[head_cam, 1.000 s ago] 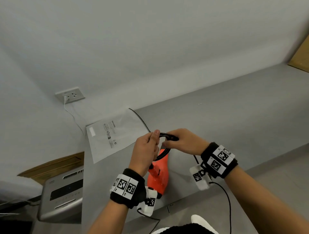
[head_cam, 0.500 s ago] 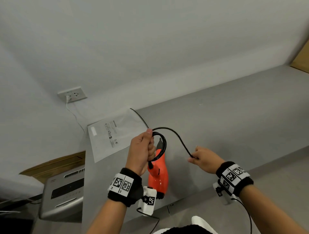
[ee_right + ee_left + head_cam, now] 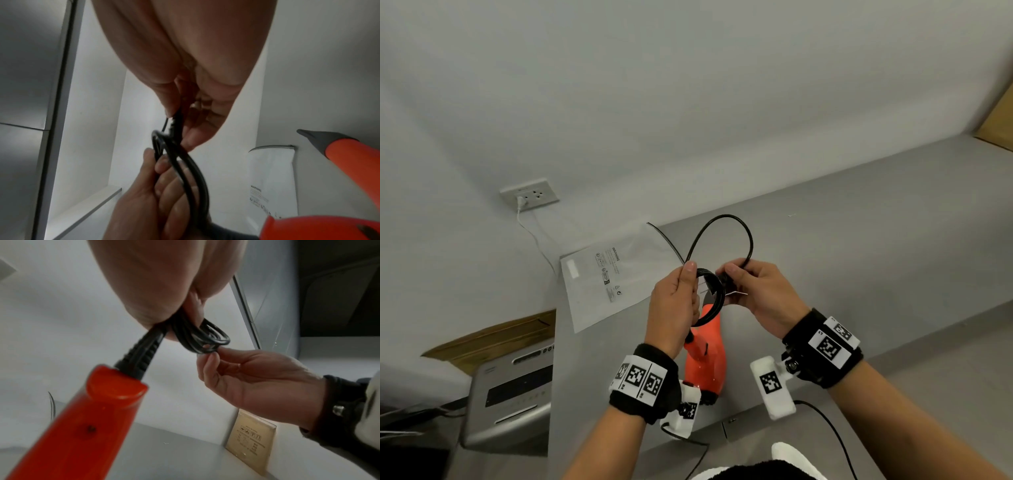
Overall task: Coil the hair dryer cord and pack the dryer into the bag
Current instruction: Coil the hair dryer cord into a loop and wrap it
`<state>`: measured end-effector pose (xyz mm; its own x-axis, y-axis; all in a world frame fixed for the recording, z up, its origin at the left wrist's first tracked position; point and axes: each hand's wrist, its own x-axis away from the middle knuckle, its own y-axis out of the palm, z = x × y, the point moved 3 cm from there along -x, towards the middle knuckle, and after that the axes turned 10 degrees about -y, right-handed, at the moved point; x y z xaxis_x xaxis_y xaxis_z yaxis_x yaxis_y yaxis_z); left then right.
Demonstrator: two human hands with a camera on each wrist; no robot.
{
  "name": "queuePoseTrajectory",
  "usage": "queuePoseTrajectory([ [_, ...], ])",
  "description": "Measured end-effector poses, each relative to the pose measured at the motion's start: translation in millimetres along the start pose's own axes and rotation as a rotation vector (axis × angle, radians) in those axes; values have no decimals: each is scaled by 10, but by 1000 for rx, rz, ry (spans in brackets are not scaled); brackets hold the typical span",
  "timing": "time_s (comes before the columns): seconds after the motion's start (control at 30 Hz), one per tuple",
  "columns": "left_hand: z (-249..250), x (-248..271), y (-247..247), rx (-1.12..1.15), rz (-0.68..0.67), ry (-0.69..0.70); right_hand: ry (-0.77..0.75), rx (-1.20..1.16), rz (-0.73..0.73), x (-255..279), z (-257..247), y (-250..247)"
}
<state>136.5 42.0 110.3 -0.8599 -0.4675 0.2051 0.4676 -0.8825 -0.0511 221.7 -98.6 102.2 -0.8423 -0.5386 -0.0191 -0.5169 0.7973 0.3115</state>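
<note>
Left grip [image 3: 164,280] fills the top of view, fingers curled round several black loops of cord [image 3: 205,335]. The loops bulge out just below and right of it. Down-left of the grip, a ribbed strain relief [image 3: 137,356] runs into the orange hair dryer [image 3: 82,418] handle, which slants away. Right grip [image 3: 257,382] enters from lower right, fingertips pinching the loops' lower edge, with a black wrist strap [image 3: 345,410] behind it. Far below are the grey bench [image 3: 164,459] and a tan printed panel [image 3: 252,443].

Left wristband [image 3: 643,380], right wristband [image 3: 822,349]: black fabric, white panels with square black codes. Under each wristband, a white coded block [image 3: 774,390]; black cable [image 3: 832,430].
</note>
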Motion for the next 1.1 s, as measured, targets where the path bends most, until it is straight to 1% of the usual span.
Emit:
queuePoseTrajectory([
  [0.13,-4,19,50,-120,69,79,107,-34,-129,59,5,87],
  [0.23,11,-4,86,-181,105,110,167,22,-187,134,-36,230],
  [0.37,-45,-79,18,-150,132,94,51,277,-219,171,-33,286],
  [0.43,-71,-86,2,-129,105,107,44,320,-178,174,-42,271],
  [0.5,-83,-73,7,-132,79,118,47,369,-179,182,-70,242],
  [0.57,-91,-88,-25,-109,98,90,25,491,-229,179,-99,181],
  [0.67,-86,-138,-120,33,148,18,7,649,-336,193,-62,15],
  [0.77,-48,-162,-222,108,167,-9,85,790,-424,268,145,-247],
  [0.83,-47,-181,-292,150,177,-20,147,971,-478,349,354,-472],
  [0.93,-53,-172,-309,111,149,-25,231,1144,-475,447,643,-754],
  [1.03,-46,-92,-174,73,81,-26,177,1434,-476,402,785,-787],
  [1.07,-40,-73,-131,97,65,-38,176,1477,-445,369,780,-764],
  [1.1,-28,-61,-97,136,50,-50,172,1462,-406,340,770,-743],
])
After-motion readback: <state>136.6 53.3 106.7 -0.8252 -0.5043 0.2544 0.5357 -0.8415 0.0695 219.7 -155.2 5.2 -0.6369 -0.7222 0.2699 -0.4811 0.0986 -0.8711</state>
